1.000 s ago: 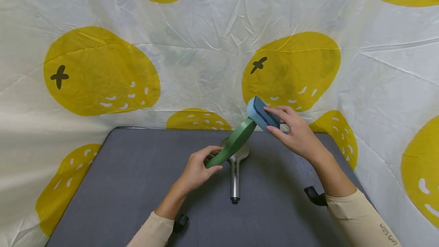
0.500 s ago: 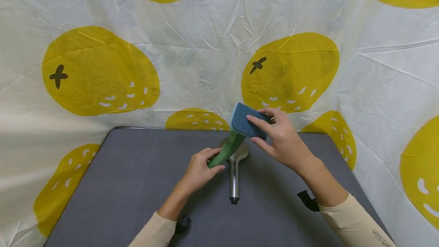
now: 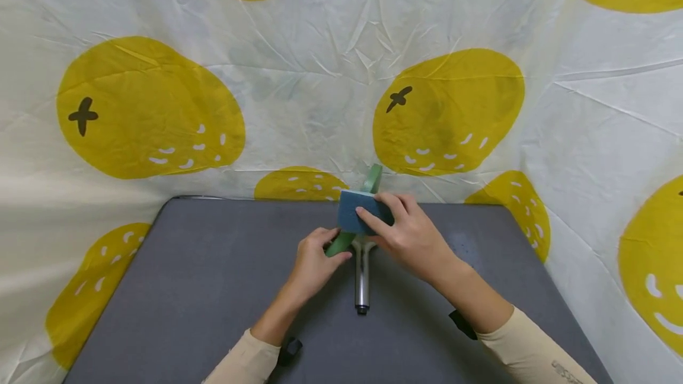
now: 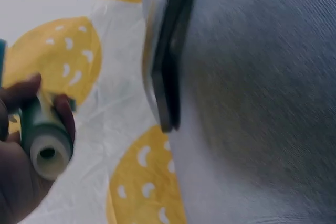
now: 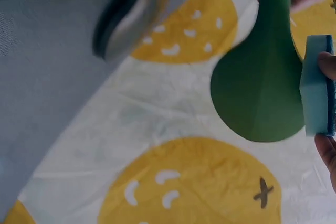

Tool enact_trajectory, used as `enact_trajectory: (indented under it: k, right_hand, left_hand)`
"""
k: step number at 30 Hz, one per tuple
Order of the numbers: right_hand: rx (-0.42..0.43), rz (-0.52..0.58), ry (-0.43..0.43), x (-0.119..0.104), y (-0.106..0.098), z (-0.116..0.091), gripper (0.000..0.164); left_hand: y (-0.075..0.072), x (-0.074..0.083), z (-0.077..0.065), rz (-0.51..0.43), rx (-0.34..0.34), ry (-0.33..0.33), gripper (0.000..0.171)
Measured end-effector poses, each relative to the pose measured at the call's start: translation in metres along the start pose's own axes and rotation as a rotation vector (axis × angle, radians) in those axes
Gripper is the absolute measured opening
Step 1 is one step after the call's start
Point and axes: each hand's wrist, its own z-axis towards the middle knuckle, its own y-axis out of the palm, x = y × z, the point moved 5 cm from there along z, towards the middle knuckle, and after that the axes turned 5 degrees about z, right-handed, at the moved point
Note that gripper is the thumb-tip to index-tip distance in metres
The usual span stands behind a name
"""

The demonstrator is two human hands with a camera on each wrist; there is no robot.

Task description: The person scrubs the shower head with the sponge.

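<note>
My left hand (image 3: 312,262) grips a green shower head (image 3: 341,245) by the lower handle, and it tilts up and away over the table. A round pale end with a hole in it shows on the handle (image 4: 43,129) in the left wrist view. Between thumb and fingers, my right hand (image 3: 413,236) holds a blue sponge (image 3: 352,209) with a darker scouring side. The sponge's light side faces the shower head's broad rounded part (image 5: 257,93), right at its edge in the right wrist view. In the head view the sponge hides most of that part.
Under the hands, a silver shower head (image 3: 362,283) with a black end lies on the dark grey table (image 3: 213,289). Its upper part is hidden in the head view. A white cloth (image 3: 299,105) with yellow fruit prints hangs behind and beside the table.
My right hand has moved left and down, carrying the sponge from the shower head's far end toward its handle. The left hand keeps its grip, and the shower head stands a little steeper.
</note>
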Motion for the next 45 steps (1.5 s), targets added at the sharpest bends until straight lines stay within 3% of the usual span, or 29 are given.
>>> enact_trajectory:
  k: [5, 11, 19, 23, 27, 33, 40, 45]
  right_hand:
    - [-0.034, -0.023, -0.017, -0.011, 0.02, -0.007, 0.062]
    - [-0.036, -0.044, 0.01, -0.008, 0.02, -0.005, 0.063]
    - [0.094, 0.019, 0.091, 0.026, -0.003, 0.011, 0.065]
    - [0.129, 0.083, 0.154, 0.047, -0.006, 0.019, 0.065]
    - [0.129, 0.119, 0.174, 0.055, -0.004, 0.02, 0.065]
    - [0.127, 0.114, 0.111, 0.041, 0.001, 0.016, 0.066]
    - [0.087, 0.007, 0.003, 0.014, 0.013, -0.005, 0.069]
    - [0.056, -0.012, 0.003, 0.005, 0.019, -0.014, 0.07]
  left_hand:
    - [-0.002, 0.003, 0.002, 0.062, 0.07, -0.018, 0.032]
    - [0.0, 0.005, 0.003, 0.012, 0.064, -0.016, 0.026]
    - [0.002, 0.008, 0.004, -0.017, 0.046, -0.037, 0.055]
    - [0.005, 0.007, 0.002, -0.032, 0.028, -0.042, 0.056]
    - [0.009, 0.007, 0.001, -0.077, -0.01, -0.038, 0.058]
    - [0.009, 0.008, 0.004, -0.13, -0.005, -0.022, 0.056]
    - [0.006, 0.01, 0.006, -0.195, 0.02, 0.004, 0.053]
    - [0.003, 0.009, 0.006, -0.255, 0.051, -0.005, 0.052]
